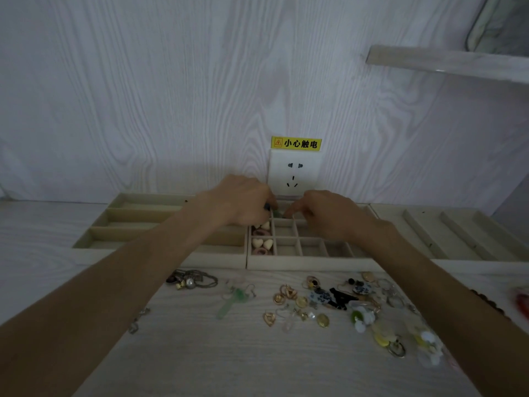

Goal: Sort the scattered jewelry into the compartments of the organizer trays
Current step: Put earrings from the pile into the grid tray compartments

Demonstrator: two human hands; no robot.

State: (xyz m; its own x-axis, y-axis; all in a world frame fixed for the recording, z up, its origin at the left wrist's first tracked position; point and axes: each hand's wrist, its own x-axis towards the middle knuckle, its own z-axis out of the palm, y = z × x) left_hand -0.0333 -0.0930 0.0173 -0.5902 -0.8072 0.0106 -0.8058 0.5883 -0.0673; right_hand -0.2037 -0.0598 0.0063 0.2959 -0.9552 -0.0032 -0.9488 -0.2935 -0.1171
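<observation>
Both hands hover over the far cells of the middle grid tray (312, 264). My left hand (243, 200) has its fingers curled round a small dark and green piece (272, 210) above a far cell. My right hand (323, 213) points its fingers down toward a small green piece (285, 215) at the same spot; whether it pinches it is unclear. White heart earrings (261, 243) and pink rings lie in the tray's left cells. Loose jewelry (329, 299) is scattered on the table in front of the trays.
A long-slot tray (134, 222) sits on the left and a ridged ring tray (446, 233) on the right. Necklaces and rings (191, 280) lie front left, a green pendant (234, 299) mid-front. A wall socket (294, 170) with a yellow warning label stands behind the trays.
</observation>
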